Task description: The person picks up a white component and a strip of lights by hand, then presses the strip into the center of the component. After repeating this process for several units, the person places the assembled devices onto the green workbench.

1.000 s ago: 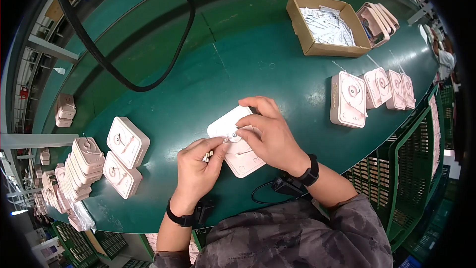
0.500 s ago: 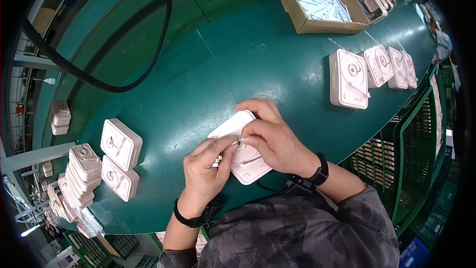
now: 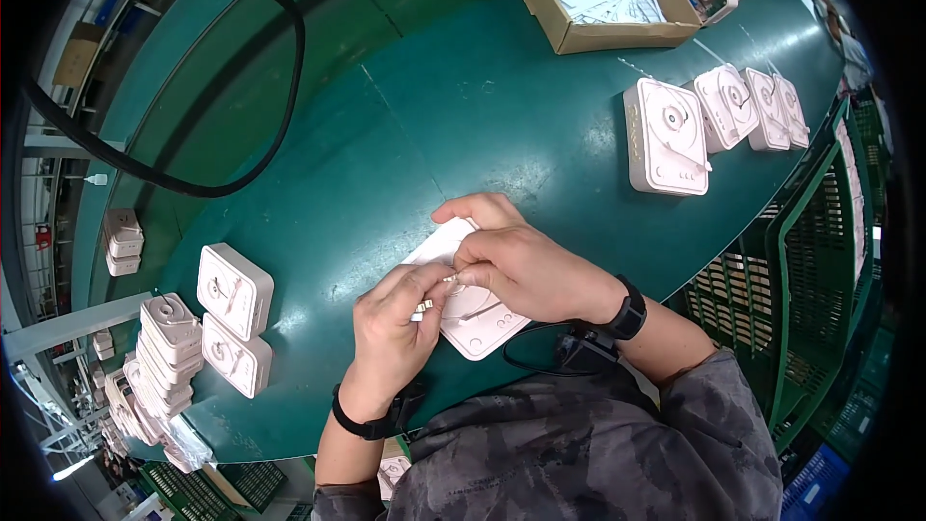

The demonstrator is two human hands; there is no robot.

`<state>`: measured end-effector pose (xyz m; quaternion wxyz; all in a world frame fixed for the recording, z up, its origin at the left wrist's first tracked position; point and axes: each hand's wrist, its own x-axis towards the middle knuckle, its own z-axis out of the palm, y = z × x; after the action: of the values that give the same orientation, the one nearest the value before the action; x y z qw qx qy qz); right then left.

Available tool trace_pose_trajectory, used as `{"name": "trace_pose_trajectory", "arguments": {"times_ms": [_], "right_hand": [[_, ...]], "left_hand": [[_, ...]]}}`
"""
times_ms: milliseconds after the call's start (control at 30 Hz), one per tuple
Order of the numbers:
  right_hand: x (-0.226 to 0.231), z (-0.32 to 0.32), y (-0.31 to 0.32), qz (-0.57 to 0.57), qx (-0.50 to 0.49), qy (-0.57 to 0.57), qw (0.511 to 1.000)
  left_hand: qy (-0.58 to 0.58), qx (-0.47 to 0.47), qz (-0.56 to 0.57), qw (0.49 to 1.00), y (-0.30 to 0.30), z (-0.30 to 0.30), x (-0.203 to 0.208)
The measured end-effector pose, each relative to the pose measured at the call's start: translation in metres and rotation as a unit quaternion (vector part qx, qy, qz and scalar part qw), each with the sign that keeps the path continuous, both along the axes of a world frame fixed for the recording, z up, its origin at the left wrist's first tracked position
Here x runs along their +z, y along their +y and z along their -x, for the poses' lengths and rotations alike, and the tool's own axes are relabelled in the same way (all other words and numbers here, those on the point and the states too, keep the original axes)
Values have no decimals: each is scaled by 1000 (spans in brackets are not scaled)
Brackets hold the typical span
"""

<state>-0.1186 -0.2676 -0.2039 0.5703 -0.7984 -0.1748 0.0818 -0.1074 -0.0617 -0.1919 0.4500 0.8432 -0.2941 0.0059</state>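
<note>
On the table in front of me lies a pale pink, record-player-shaped unit (image 3: 479,335) with a round disc and an arm on its face. My left hand (image 3: 394,316) is closed over its left side, with small white-and-gold connector-like pieces (image 3: 422,309) tucked in its fingers. Thumb and forefinger of that hand pinch a tiny light part (image 3: 450,279) over the disc. My right hand (image 3: 526,268) is closed too, its fingertips meeting the left ones there and its other fingers over the unit's far edge. What the right fingertips grip is mostly hidden.
Similar units (image 3: 667,135) stand in a row at the right, others (image 3: 234,291) at the left beside a stack (image 3: 172,333). A cardboard box (image 3: 632,36) of slips sits at the back. A black hose (image 3: 297,68) loops over the far left; green crates (image 3: 810,280) stand right.
Both hands stay together over the unit, with the right hand tilted slightly further over the fingertips. The whole view has shifted a little, so surrounding things sit differently in the picture.
</note>
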Motion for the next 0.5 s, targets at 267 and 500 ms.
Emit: {"name": "trace_pose_trajectory", "arguments": {"times_ms": [267,500], "right_hand": [[-10,6,6,15,-98,-116,988],[-10,10,7,17,-121,-125,985]], "left_hand": [[43,42,-40,997,-6,2,7],[53,53,-62,995,-5,2,18]]}}
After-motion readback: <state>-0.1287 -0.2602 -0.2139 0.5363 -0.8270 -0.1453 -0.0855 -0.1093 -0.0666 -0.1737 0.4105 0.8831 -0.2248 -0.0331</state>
